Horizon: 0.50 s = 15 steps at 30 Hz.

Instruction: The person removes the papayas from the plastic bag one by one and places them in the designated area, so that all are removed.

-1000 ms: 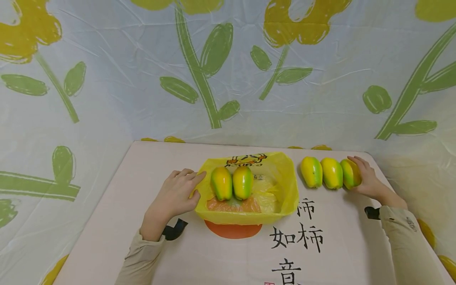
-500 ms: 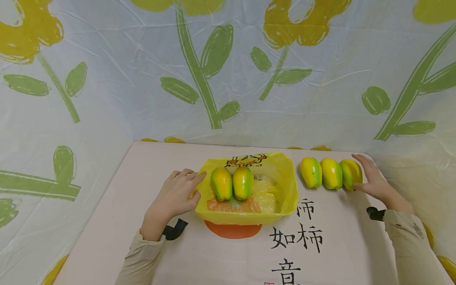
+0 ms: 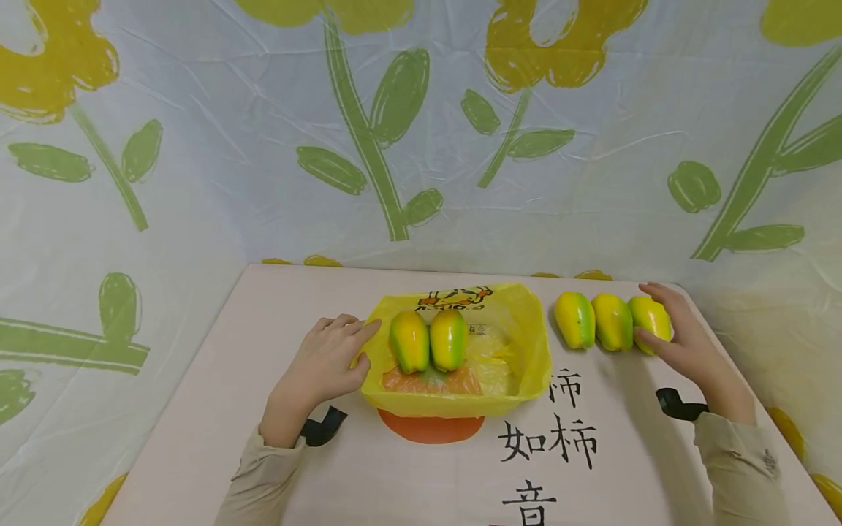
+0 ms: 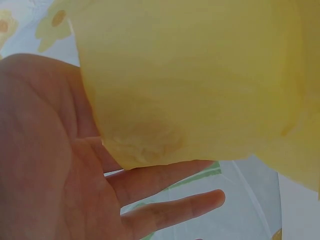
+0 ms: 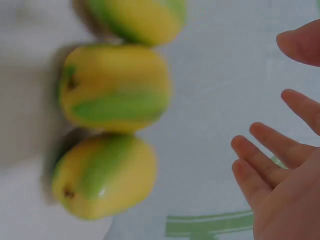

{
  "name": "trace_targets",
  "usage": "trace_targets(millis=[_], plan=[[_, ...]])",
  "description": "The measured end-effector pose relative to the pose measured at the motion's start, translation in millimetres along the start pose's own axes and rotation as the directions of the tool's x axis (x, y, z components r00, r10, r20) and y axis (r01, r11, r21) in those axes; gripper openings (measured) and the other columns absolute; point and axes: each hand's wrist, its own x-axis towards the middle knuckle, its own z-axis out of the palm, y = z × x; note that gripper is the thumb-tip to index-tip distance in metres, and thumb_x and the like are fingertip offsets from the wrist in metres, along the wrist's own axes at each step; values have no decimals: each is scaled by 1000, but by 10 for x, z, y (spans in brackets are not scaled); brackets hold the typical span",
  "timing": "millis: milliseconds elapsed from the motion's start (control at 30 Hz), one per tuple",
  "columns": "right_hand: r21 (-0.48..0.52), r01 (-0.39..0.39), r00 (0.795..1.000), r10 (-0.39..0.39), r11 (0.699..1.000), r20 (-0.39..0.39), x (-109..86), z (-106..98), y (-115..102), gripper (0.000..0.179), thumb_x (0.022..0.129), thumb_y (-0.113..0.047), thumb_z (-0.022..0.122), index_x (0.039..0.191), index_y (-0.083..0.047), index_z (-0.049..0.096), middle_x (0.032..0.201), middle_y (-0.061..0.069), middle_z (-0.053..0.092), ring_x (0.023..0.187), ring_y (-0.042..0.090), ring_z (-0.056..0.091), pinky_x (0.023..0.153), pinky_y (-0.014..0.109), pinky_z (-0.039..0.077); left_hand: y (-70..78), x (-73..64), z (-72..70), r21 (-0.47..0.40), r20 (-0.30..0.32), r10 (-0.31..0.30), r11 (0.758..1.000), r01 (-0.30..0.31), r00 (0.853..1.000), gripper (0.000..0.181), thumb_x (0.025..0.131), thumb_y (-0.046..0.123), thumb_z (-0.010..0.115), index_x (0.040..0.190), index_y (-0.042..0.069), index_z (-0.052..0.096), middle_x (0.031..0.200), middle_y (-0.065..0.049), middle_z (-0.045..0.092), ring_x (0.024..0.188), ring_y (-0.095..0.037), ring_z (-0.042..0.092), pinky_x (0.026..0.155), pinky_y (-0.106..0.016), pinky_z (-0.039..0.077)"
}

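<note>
A yellow plastic bag point(image 3: 520, 351) stands spread open in the middle of the table, its mouth facing up. Two yellow-green papayas point(image 3: 409, 340) lie side by side inside it. My left hand point(image 3: 329, 358) rests at the bag's left rim with fingers extended; in the left wrist view the yellow film point(image 4: 200, 80) covers part of those fingers. To the bag's right, three more papayas point(image 3: 574, 320) lie in a row on the table. Over the rightmost papaya point(image 3: 653, 318) my right hand point(image 3: 691, 343) hovers with fingers and thumb spread, apart from the fruit in the right wrist view.
The pale table cover point(image 3: 421, 482) carries black brush characters point(image 3: 546, 438) and a red printed shape point(image 3: 430, 429). A flowered cloth point(image 3: 263, 183) hangs behind the table and along both sides. Dark straps point(image 3: 680, 404) sit at both wrists.
My right hand has let go of the rightmost papaya and now hangs over it, shifted slightly left. That papaya shows more yellow than before. The left hand and bag stay put.
</note>
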Motion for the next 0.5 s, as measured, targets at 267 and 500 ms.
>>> trace_targets(millis=[267, 500], plan=[[26, 26, 996, -23, 999, -86, 76, 92, -455, 65, 81, 10, 67, 143, -1, 49, 147, 17, 43, 136, -2, 30, 108, 13, 17, -10, 1, 8, 1, 4, -5, 1000, 5, 1000, 50, 84, 15, 57, 133, 6, 63, 125, -10, 67, 118, -31, 56, 98, -52, 44], [70, -70, 987, 79, 995, -138, 161, 120, -796, 59, 87, 5, 67, 142, -8, 53, 137, -5, 54, 122, -6, 41, 101, 9, 25, -13, 11, 11, -1, 0, -2, 1000, 2, 1000, 50, 84, 15, 57, 133, 6, 63, 124, -10, 67, 118, -31, 56, 98, -53, 44]])
